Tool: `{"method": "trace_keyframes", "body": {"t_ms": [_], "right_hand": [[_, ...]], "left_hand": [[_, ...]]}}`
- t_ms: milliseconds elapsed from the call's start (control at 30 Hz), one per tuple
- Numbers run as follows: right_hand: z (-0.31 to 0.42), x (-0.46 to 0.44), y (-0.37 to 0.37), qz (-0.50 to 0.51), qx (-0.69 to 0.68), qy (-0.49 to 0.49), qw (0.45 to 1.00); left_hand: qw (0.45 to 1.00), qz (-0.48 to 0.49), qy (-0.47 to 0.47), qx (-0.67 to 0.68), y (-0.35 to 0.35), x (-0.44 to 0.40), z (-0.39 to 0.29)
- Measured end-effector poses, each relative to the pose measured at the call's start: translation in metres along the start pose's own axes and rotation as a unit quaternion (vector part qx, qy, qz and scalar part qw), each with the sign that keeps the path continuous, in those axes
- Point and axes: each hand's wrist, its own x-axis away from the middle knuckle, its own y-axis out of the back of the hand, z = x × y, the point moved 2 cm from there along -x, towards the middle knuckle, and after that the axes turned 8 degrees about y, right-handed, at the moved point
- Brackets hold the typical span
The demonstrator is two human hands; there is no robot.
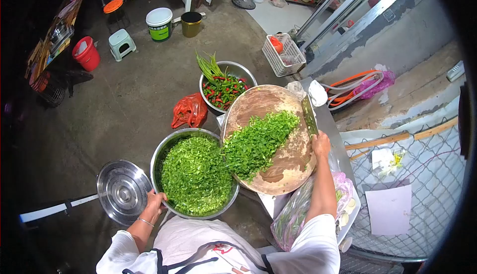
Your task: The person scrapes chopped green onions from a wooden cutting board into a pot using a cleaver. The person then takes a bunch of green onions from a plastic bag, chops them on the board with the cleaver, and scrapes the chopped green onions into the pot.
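My left hand [156, 202] is closed on the rim of a large metal bowl [155, 157], which is full of chopped greens [196, 174]. The bowl sits against the left edge of a round wooden chopping board [290, 167]. A pile of chopped greens [261, 142] stretches across the board to its bowl-side edge. In my right hand [321, 144] is a cleaver [309, 115], its blade at the right side of the board, apart from the pile. Its handle is mostly covered by my fingers.
Behind the board stands a metal bowl [248, 70] with cut red and green peppers and long green stalks. A red plastic bag [190, 111] lies beside it. Bagged greens [293, 219] are by my right arm; a metal lid [123, 189] is at left. Buckets [159, 23] stand farther back.
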Motion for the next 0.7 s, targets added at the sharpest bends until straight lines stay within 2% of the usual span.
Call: {"method": "trace_keyframes", "body": {"t_ms": [100,200,400,533,633,700], "right_hand": [[0.006,-0.003,-0.021,-0.015,-0.011,-0.007,1.000],[0.030,0.003,-0.013,-0.035,-0.050,0.147,0.987],[0.090,0.022,-0.001,0.079,-0.066,0.292,0.951],[0.128,0.036,0.004,0.084,-0.100,0.395,0.909],[0.159,0.056,0.008,0.063,-0.152,0.487,0.858],[0.190,0.077,0.018,0.118,-0.129,0.516,0.838]], "left_hand": [[1.000,-0.021,0.001,0.010,-0.001,0.000,0.002],[1.000,-0.013,-0.015,0.006,-0.001,0.007,-0.004],[1.000,-0.009,-0.025,0.009,-0.006,0.014,-0.011],[0.999,0.000,-0.034,0.001,0.000,0.002,-0.001],[0.999,0.002,-0.034,0.008,0.000,-0.001,0.005],[0.999,-0.014,-0.030,-0.008,0.000,0.004,0.004]]}}
